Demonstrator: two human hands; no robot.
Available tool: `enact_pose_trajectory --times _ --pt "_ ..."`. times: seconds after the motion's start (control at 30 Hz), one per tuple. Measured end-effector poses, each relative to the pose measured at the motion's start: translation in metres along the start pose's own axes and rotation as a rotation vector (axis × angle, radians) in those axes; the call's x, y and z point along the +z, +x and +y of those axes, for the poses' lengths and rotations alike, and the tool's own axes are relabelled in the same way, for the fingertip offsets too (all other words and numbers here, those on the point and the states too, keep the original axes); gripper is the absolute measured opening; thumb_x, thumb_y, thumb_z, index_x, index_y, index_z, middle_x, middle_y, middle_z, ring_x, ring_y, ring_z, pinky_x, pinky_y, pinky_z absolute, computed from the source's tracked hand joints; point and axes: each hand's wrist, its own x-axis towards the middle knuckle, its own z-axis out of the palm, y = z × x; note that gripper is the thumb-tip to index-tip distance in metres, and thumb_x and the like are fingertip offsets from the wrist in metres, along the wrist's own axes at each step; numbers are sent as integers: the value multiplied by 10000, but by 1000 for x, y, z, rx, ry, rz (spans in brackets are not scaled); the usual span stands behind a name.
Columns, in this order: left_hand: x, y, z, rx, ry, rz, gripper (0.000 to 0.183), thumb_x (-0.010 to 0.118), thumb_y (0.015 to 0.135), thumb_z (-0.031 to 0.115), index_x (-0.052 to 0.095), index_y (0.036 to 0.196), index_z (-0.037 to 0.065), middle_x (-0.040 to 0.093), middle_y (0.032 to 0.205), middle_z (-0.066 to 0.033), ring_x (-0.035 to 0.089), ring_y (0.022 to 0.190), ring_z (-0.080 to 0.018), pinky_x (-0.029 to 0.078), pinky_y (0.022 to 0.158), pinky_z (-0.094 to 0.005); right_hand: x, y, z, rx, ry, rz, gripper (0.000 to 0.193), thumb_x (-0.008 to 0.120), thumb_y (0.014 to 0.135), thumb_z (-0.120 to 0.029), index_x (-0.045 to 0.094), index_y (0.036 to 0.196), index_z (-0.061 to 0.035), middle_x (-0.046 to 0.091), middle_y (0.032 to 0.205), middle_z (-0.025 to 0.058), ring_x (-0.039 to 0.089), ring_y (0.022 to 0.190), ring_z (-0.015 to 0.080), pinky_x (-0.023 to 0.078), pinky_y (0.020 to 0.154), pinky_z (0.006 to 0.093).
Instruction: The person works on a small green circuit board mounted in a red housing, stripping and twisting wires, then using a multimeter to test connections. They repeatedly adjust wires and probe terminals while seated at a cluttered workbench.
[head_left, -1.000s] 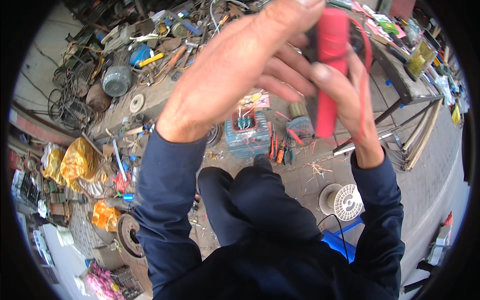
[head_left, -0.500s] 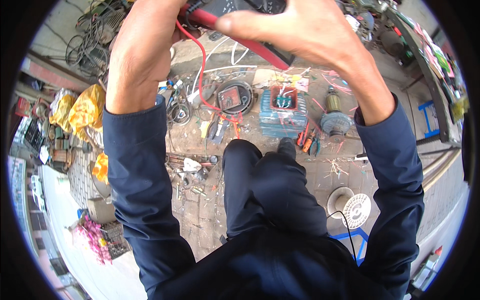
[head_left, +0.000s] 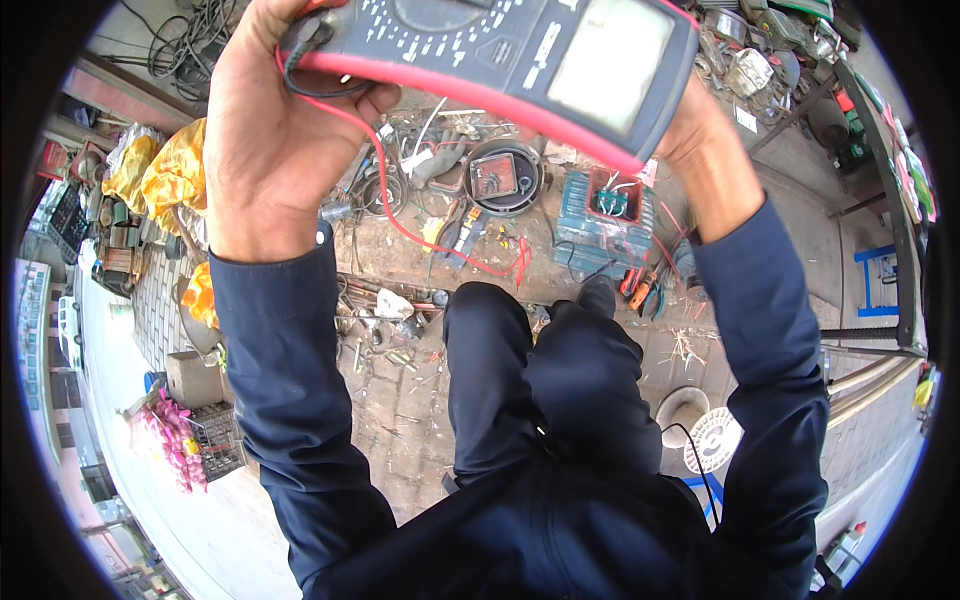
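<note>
A dark grey multimeter point(head_left: 500, 75) with a red rim is held up at the top of the view, tilted so its dial and blank-looking display face me. My left hand point(head_left: 275, 165) grips its left end, beside the plugged-in leads. Behind the display end is my right hand point(head_left: 700, 130), closed around the edge, its fingers mostly hidden. A red test lead point(head_left: 388, 195) droops from the meter to the ground. Below the meter sits a blue-green finned motor point(head_left: 575, 220) with an open red-edged terminal box point(head_left: 612, 200) showing wires.
Left of the motor lies a round black housing point(head_left: 532, 192). Pliers point(head_left: 652, 298) rest by my foot. A white spool point(head_left: 712, 440) stands at right, near a metal-framed bench point(head_left: 908, 300). Yellow bags point(head_left: 175, 180) and a crate point(head_left: 215, 445) are at left.
The multimeter has come lower and turned, so its face and display now show. My right hand has shifted from across its front to behind the display end.
</note>
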Motion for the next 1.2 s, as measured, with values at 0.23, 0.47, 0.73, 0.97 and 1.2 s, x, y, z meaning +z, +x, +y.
enact_pose_trajectory --times 0.23,0.47,0.73,0.97,1.2 --pt "-10 18 -8 201 -33 -17 180 678 1071 332 715 1013 165 794 966 -56 727 798 -241 591 720 -352 65 23 80 -46 28 -94 876 290 1146 -664 645 1408 92 778 1134 228 735 979 268 536 884 380" --pt "-81 16 -9 296 -345 212 255 676 1101 223 630 1253 23 641 1411 -249 635 1314 -362 590 1064 -486 79 -52 9 132 -501 89 294 753 1055 -256 731 1166 15 653 820 -9 542 633 88 446 597 277" --pt "-176 -31 -128 182 -512 435 421 727 1060 182 561 1384 -29 655 1309 -217 692 1170 -355 632 1063 -536 17 -125 -47 -50 -1867 383 172 775 958 -111 718 1105 -42 732 857 99 697 758 239 528 677 388" --pt "-243 -75 -306 -59 -493 704 198 760 1048 192 703 1222 117 748 1136 -28 707 1064 -211 607 1031 -426 -53 -224 -7 302 -2041 652 137 743 907 -58 707 1039 -47 731 844 212 723 819 435 560 716 497" --pt "-271 -101 -380 -162 -524 659 241 775 1032 143 693 1259 147 758 1193 6 729 1092 -219 597 1016 -476 -107 -262 54 -597 -1730 1156 203 719 1063 -163 765 995 23 707 874 44 569 794 111 479 750 276"
